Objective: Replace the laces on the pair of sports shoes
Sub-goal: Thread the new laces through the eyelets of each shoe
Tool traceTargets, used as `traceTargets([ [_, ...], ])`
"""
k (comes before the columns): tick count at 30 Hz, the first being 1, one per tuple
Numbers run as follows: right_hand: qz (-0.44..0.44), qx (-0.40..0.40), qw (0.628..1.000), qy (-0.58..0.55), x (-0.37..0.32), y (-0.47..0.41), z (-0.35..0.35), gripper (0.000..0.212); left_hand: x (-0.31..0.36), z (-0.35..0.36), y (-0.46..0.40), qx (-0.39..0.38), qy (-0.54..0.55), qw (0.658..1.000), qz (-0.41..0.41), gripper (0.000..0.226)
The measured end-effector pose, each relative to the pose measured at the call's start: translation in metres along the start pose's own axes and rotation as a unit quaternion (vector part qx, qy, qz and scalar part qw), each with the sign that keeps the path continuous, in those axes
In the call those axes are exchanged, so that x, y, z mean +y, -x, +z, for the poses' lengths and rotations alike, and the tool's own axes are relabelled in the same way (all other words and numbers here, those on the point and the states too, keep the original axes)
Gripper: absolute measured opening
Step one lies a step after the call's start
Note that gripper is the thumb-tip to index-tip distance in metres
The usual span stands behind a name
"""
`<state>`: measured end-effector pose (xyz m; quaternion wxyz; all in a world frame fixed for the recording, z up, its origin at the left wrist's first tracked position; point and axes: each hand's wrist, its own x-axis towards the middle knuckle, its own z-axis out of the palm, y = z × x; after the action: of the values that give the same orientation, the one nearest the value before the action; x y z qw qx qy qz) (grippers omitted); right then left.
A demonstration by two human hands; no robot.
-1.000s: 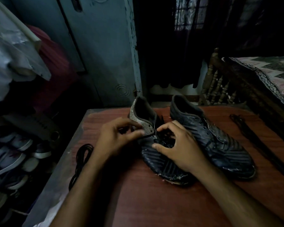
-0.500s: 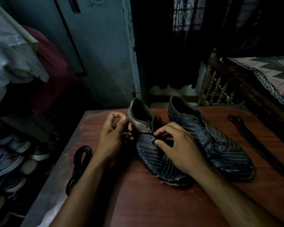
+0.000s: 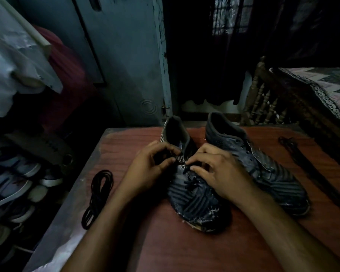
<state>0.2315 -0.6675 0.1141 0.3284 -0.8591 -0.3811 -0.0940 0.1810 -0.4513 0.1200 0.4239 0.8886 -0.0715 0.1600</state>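
no text, label, brand, number or sign can be read anywhere. the shoes point(image 3: 259, 171) on the counter point(image 3: 126, 154) show only stripes and scuffs, too dim to make out any mark.

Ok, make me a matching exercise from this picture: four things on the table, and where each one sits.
Things:
1. coiled black lace
2. left shoe
3. right shoe
4. loose dark lace

Places:
A. table's far right side
B. under both hands
C. near the table's left edge
D. right of the hands, untouched

Pairs: 1-C, 2-B, 3-D, 4-A
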Motion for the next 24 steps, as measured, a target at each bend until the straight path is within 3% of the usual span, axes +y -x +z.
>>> traceTargets([
  [12, -0.026, 0.037, 0.999, -0.001, 0.002, -0.001, 0.001, 0.009, -0.002, 0.002, 0.0, -0.008, -0.026, 0.999, 0.027, 0.028],
  [17, -0.042, 0.038, 0.998, 0.003, 0.005, -0.002, -0.003, 0.01, -0.007, 0.005, -0.004, -0.001, -0.076, 0.993, 0.088, 0.035],
  [22, -0.041, 0.026, 0.999, 0.002, 0.005, -0.003, -0.002, 0.016, -0.01, 0.017, -0.002, 0.009, -0.147, 0.981, 0.13, 0.018],
  [24, -0.04, 0.027, 0.999, 0.0, 0.005, -0.003, -0.002, 0.016, -0.009, 0.021, -0.002, 0.017, -0.165, 0.975, 0.144, 0.021],
])
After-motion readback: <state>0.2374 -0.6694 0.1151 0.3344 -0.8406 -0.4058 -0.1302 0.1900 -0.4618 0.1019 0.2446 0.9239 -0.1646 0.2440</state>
